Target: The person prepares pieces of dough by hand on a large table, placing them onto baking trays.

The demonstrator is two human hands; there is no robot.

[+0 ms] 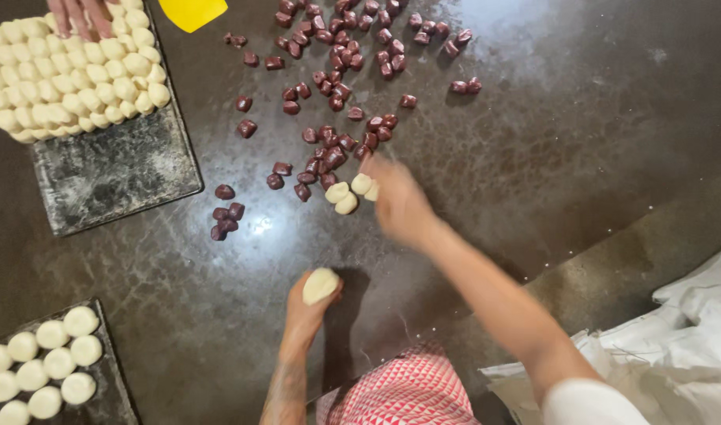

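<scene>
the dough ball (320, 285) sits cupped in the left hand (307, 313), low at about 6 o'clock, fingers curled under it so it stays off the desk (596, 126). the right hand (400, 203) is stretched out toward 12 o'clock, blurred, its fingertips at a small cluster of pale dough pieces (346, 194) lying on the edge of the dark red filling lumps (333, 153); whether it is closed on one i cannot tell. the lumps are scattered loose up to 12 o'clock, within arm's reach (no bowl holds them). at 10 o'clock a floured tray (116, 169) carries tight rows of small dough bits (69, 75), with another person's fingers (81, 16) on them. at 8 o'clock a second tray (112, 389) holds rounder, smoother balls (49, 362), spaced apart. a yellow scraper (191, 12) lies near 12 o'clock. the desk is dark, glossy stone, dusted and streaked, catching light. white sacks (683, 346) lie at 4 o'clock; red patterned cloth (403, 393) shows at 6 o'clock.
</scene>
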